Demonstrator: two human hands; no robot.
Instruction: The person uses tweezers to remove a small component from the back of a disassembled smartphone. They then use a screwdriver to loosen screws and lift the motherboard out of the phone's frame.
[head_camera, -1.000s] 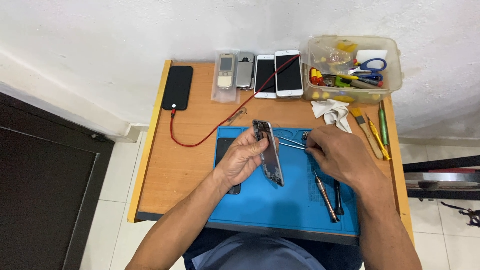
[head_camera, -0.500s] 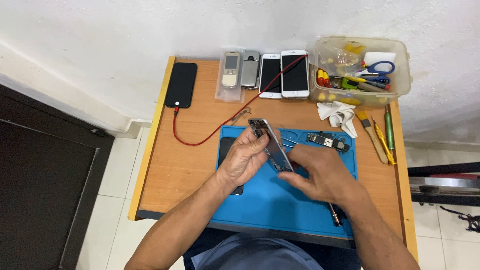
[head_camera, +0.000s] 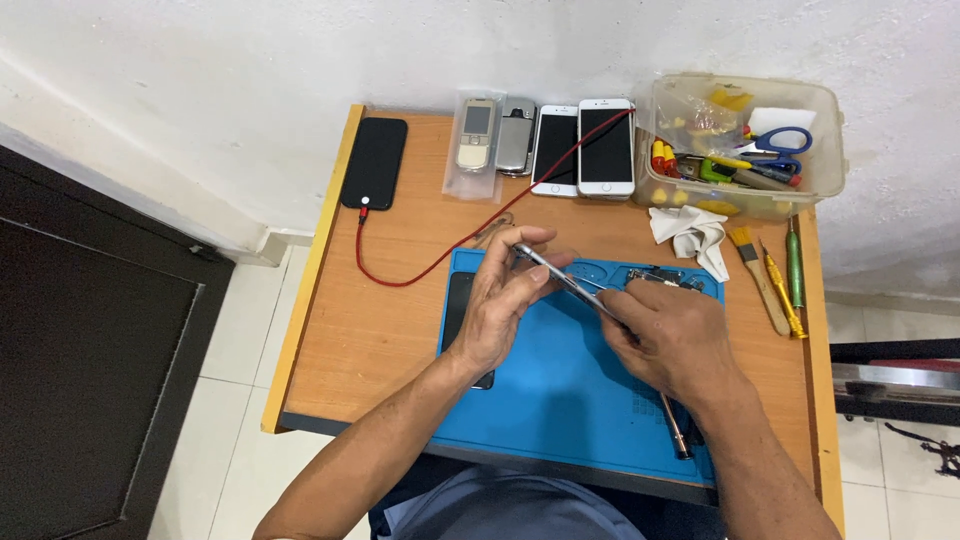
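Both hands are gripping a thin, stiff, likely fragile phone (head_camera: 560, 280) edgewise: left hand (head_camera: 500, 305) closed at its 10 o'clock end, right hand (head_camera: 665, 335) pinching the 4 o'clock end.

Small wooden desk (head_camera: 380, 320) set against rough white wall (head_camera: 300, 60), pale tiled floor (head_camera: 230, 440) off its left edge, dark panelled door (head_camera: 80, 370) far left.

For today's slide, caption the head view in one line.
Both hands, left hand and right hand, hold a phone edge-on over a blue mat.
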